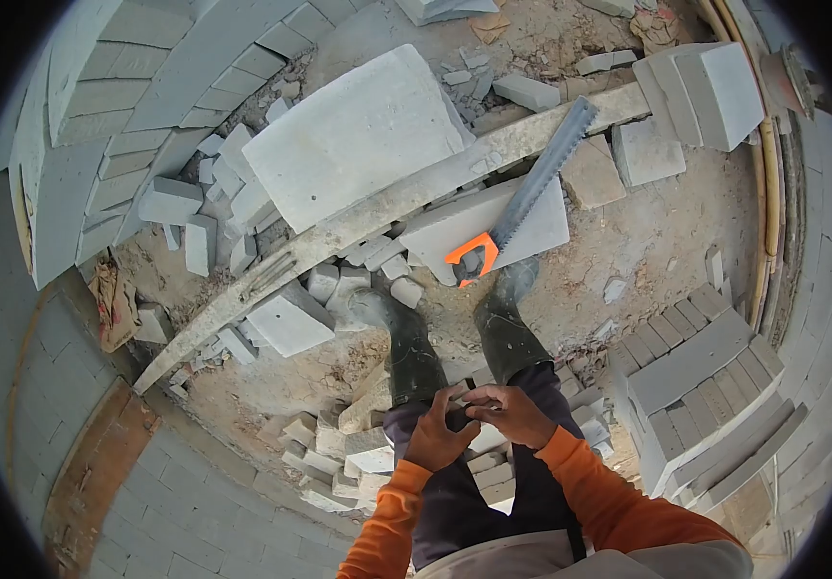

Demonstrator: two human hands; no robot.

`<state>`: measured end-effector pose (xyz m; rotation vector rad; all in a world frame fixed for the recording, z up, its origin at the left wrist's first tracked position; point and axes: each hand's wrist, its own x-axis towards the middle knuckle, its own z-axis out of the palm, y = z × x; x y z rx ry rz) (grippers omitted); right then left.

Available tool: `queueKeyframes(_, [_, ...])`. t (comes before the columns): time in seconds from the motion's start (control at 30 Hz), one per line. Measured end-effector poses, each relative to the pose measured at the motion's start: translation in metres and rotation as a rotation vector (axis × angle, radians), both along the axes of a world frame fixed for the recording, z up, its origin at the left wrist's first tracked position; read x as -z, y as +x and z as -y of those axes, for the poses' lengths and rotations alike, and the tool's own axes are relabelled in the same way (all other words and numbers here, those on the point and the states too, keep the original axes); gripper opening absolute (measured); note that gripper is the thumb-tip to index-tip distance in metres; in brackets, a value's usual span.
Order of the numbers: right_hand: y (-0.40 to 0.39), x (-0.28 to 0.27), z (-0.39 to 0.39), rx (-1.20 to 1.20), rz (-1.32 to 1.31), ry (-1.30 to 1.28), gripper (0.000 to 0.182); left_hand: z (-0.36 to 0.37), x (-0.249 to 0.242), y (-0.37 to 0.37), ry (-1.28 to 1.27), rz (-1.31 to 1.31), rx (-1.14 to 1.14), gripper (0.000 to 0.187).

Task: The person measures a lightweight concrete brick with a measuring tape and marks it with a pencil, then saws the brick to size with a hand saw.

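In front of my thighs, my left hand point(438, 434) and my right hand point(513, 415) come together, fingers curled and fingertips nearly meeting. Anything between them is too small or hidden to make out. Beyond my boots point(503, 333) lies a handsaw point(543, 174) with an orange and black handle, resting on a pale block point(540, 220) with its blade crossing a wooden plank point(522, 138). Neither hand touches the saw. A large pale block point(358, 135) rests against the plank's far side.
Broken block pieces point(228, 183) litter the dirt floor at left. More rubble point(329, 449) lies around my legs. Stacked blocks stand at right point(696, 386), upper right point(701, 92) and upper left point(117, 87). Long poles point(770, 212) run along the right wall.
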<state>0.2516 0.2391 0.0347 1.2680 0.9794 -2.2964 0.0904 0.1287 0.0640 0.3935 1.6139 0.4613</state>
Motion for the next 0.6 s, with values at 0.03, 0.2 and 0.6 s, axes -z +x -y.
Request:
queueKeyframes(0.03, [0.001,0.001,-0.003,-0.011,0.003,-0.042,0.04,-0.004,0.001,-0.001,-0.003,-0.013,0.025,0.058])
queueKeyframes(0.2, [-0.007,0.031,-0.021,-0.029,-0.104,-0.017,0.035,-0.024,0.009,-0.02,0.026,-0.132,0.195,0.053])
queueKeyframes(0.6, [-0.192,0.131,-0.291,-0.261,-0.21,1.07,0.026,-0.107,0.1,-0.335,0.108,-0.42,0.302,0.034])
